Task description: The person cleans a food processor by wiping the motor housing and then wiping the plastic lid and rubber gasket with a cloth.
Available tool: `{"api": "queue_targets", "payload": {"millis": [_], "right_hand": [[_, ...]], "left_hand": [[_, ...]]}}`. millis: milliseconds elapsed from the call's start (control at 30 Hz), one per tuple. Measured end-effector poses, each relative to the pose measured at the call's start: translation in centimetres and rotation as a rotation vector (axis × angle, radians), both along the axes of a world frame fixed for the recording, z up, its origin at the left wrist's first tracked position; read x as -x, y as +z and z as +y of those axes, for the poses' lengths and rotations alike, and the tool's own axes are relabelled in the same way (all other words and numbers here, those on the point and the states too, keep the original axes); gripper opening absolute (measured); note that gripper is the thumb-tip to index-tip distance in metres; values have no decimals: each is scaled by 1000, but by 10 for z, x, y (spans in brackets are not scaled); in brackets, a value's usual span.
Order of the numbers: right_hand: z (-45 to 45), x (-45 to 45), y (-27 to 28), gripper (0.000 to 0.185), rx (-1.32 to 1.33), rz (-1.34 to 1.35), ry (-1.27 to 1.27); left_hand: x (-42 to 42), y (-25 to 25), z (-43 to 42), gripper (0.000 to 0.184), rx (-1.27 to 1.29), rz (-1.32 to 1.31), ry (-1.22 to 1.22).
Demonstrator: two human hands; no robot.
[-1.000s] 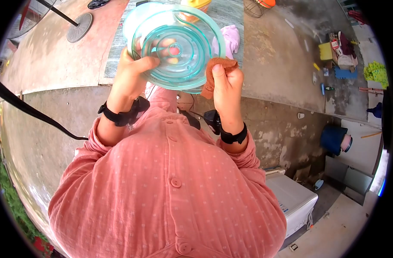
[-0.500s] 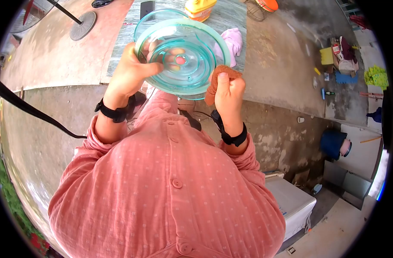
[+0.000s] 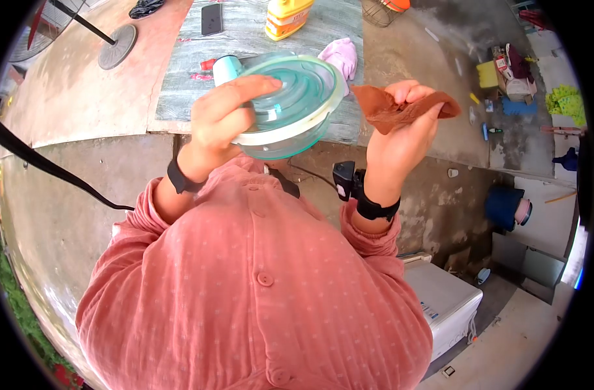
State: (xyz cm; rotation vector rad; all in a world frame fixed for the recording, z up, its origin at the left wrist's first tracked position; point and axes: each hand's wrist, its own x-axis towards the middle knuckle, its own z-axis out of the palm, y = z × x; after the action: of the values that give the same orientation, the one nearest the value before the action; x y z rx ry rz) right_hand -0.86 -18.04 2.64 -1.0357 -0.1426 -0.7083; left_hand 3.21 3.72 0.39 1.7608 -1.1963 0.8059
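Note:
My left hand (image 3: 224,117) is closed on the near-left edge of a round, see-through teal lid (image 3: 290,88) with a pale rim. Directly under the lid shows a clear teal bowl (image 3: 284,147); I cannot tell if the lid sits fully on it. My right hand (image 3: 404,133) is raised off to the right, palm up, with its fingers closed on a brown cloth (image 3: 391,116). The cloth is apart from the lid and bowl. Behind the bowl, a lilac cloth (image 3: 340,57) lies crumpled on the table (image 3: 183,84).
A yellow bottle (image 3: 289,18), a dark phone (image 3: 212,19) and a light blue cup (image 3: 227,69) are on the table. A wire basket (image 3: 379,13) stands beyond its right edge. A white appliance (image 3: 440,302) is low on the right; a round stand base (image 3: 118,47) is at left.
The lid has tipped flatter, with the bowl now showing below it. My right hand has moved right, away from the rim, and turned palm up with the brown cloth.

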Motion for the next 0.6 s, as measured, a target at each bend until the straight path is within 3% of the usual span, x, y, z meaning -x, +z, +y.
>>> {"api": "queue_targets", "payload": {"millis": [67,133,267,333,367,500,600], "right_hand": [[1,4,-5,34,-44,70,47],[18,10,-4,32,-353,381,326],[35,22,-13,27,-291,346,475],[30,24,-11,27,-29,377,569],[33,25,-7,39,-78,466,549],[49,26,-5,55,-118,461,515],[59,25,-4,54,-45,418,299]], "left_hand": [[-6,4,4,27,11,-170,52],[-8,5,10,27,-45,-193,47],[-7,3,15,26,-148,-278,43],[-4,1,17,26,-156,-298,63],[-3,2,18,25,-176,-275,47],[2,-7,20,23,-235,-235,16],[10,-7,14,22,-237,-77,196]]}}
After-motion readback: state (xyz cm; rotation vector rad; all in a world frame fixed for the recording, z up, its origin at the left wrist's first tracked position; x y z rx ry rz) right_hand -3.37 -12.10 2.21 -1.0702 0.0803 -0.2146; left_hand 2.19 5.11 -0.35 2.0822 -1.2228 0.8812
